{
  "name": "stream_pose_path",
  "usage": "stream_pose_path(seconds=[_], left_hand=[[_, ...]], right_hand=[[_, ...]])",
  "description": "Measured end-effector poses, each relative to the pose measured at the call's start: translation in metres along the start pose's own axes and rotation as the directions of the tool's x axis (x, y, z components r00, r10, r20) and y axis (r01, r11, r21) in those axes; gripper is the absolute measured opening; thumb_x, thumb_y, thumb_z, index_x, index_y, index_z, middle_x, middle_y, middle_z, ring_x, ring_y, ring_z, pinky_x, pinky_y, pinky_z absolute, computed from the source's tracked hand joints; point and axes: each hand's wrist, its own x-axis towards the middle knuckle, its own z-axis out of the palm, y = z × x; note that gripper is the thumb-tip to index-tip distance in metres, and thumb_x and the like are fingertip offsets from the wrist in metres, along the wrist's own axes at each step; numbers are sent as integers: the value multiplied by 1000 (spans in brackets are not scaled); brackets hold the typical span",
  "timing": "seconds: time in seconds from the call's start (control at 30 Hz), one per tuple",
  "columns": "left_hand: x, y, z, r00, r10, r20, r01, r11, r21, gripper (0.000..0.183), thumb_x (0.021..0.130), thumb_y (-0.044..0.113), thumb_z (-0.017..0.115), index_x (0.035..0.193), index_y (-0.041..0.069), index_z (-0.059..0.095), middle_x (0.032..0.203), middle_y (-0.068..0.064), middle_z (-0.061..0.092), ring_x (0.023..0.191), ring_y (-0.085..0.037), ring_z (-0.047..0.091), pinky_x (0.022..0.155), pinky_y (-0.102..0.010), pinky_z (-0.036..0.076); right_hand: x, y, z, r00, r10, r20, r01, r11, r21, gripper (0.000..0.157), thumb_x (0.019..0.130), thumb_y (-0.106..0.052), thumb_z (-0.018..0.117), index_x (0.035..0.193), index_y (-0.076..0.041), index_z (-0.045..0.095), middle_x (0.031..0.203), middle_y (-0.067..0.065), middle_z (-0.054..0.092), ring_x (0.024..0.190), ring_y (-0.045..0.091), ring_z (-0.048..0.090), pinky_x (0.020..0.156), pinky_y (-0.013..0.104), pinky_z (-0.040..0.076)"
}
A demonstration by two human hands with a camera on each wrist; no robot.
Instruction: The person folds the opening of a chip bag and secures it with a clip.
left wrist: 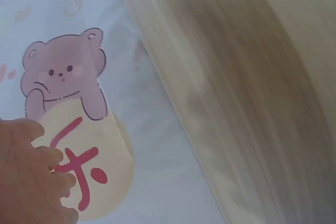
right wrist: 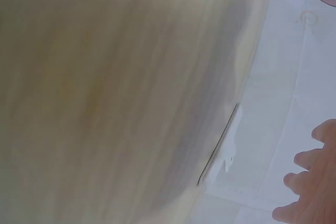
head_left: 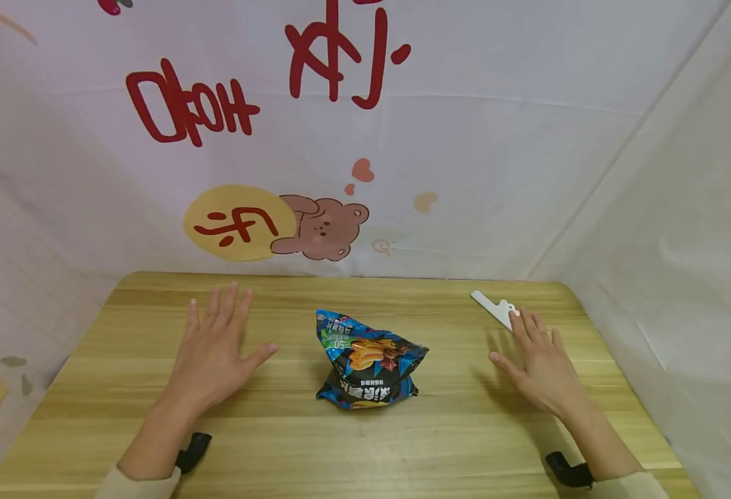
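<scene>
A blue and black bag of chips (head_left: 368, 360) lies on the wooden table between the two hands, printed with chips and white lettering. To its left, my left hand (head_left: 215, 357) is spread over the table with fingers straight, holding nothing. On the other side my right hand (head_left: 542, 364) reaches forward, palm down and fingers extended. Just beyond its fingertips is a white plastic clip (head_left: 495, 309) with a long straight edge; the fingers overlap its near end in the head view. In the right wrist view the clip (right wrist: 220, 148) shows edge-on near the far table edge.
A pale cloth wall (head_left: 465, 208) with a printed bear and red characters rises behind the wooden table (head_left: 265, 443). More cloth (head_left: 683, 277) hangs along the right side. Each wrist carries a black strap piece (head_left: 569, 471).
</scene>
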Motion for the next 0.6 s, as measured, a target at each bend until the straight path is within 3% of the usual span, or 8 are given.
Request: stream_pose_path(seconds=[0.33,0.6], left_hand=[[6,14,-4,999,26,-46,-26,1000,-5,99,97,66,60,165,2,27,172,-22,14,158,-46,7,124,-61,-8],[8,22,-3,994,47,-95,-49,999,-20,97,95,63,63,166,6,27,172,-21,17,159,-43,11,125,-60,-4]], right_hand=[[0,-14,3,997,-50,-50,50,999,-1,89,103,-48,62,164,3,23,168,29,21,158,45,12,123,67,4],[1,-26,4,993,-84,-84,85,996,15,90,100,-47,68,163,2,27,167,28,25,153,49,24,120,70,14]])
